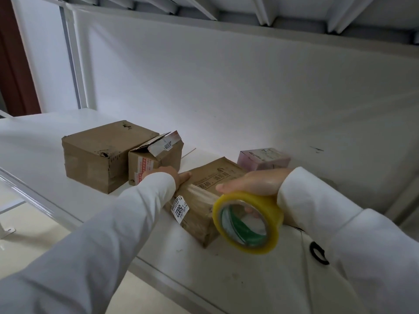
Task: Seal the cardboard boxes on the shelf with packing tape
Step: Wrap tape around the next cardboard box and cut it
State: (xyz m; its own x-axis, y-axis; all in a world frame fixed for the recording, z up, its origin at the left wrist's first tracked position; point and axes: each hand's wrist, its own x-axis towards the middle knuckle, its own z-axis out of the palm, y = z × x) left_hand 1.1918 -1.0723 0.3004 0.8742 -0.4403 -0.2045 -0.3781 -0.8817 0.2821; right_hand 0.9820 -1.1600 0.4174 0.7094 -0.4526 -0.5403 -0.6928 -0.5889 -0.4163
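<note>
Left hand [179,176] flat, steadying the near box [204,200]; right hand [251,185] grips tape roll [248,220]. Box looks light, soft-cornered — we brace its top edge.

Four boxes on the shelf [56,141]. Large box [99,155] sits farthest left, with the torn-flap box [156,159] touching its right side. Near box [204,200] is right of those, closest to the front edge — small box [264,159] sits behind it by the back wall. Left hand [174,175] rests against the near box's left side; right hand [251,184] is over its right end, holding the tape roll [248,223] in front of it.
</note>
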